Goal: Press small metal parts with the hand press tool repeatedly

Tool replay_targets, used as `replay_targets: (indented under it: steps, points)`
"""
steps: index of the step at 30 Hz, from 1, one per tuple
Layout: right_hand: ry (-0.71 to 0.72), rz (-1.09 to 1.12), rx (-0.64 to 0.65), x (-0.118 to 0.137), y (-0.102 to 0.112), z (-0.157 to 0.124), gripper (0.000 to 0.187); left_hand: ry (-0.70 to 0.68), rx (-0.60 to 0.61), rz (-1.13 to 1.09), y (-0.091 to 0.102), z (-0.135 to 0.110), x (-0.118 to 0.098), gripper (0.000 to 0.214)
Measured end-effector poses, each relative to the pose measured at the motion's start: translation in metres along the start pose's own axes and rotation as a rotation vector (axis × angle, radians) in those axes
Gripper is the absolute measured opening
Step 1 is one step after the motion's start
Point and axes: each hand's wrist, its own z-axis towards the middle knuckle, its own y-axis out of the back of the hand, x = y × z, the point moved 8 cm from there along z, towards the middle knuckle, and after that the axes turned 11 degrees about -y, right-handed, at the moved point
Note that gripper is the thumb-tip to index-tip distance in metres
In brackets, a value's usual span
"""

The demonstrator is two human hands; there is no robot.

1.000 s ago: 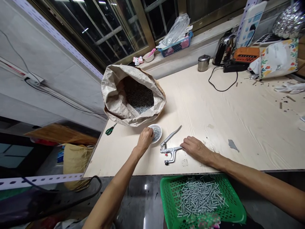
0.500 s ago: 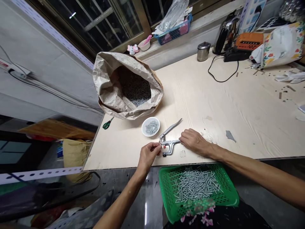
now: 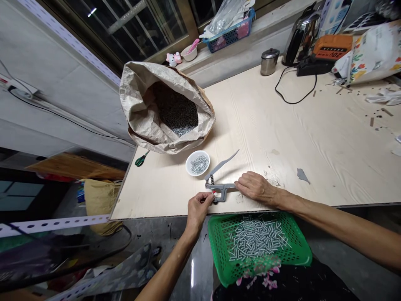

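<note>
Grey metal press pliers [image 3: 219, 177] lie on the pale wooden table [image 3: 282, 138], upper handle raised. My left hand [image 3: 198, 205] is pinched at the pliers' jaw, fingertips together on something too small to make out. My right hand [image 3: 255, 187] rests on the lower handle, fingers curled over it. A small white bowl [image 3: 197, 163] of little metal pieces stands just behind the pliers. A green plastic basket [image 3: 258, 246] holding several small silver tubes sits below the table edge, in front of me.
An open paper sack [image 3: 166, 108] of dark metal parts stands at the back left. Green-handled scissors [image 3: 141, 159] lie by the left edge. A kettle [image 3: 302, 35], a steel cup [image 3: 269, 61], a black cord [image 3: 291, 90] and bags are at the far right.
My left hand left the white bowl and came to the pliers' jaw, pinched. My right hand stayed on the lower handle. The pliers' jaw end has shifted slightly toward me.
</note>
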Motion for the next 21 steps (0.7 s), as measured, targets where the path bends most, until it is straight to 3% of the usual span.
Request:
replay_targets:
  steps: [7, 11, 17, 21]
  points:
    - [0.009, -0.01, 0.003, 0.001, 0.004, 0.001, 0.025, -0.036, 0.01, 0.09, 0.001, 0.004, -0.004, 0.037]
    - [-0.016, -0.017, 0.064, -0.001, -0.002, 0.002, 0.031, -0.035, 0.079, 0.103, -0.001, 0.01, -0.001, 0.035]
    - [-0.044, 0.01, 0.12, -0.003, -0.015, -0.002, 0.034, 0.23, 0.295, -0.037, -0.014, 0.007, 0.013, 0.035]
    - [-0.046, 0.037, 0.141, -0.003, -0.018, -0.005, 0.031, 0.255, 0.378, -0.007, -0.017, 0.005, 0.013, 0.035]
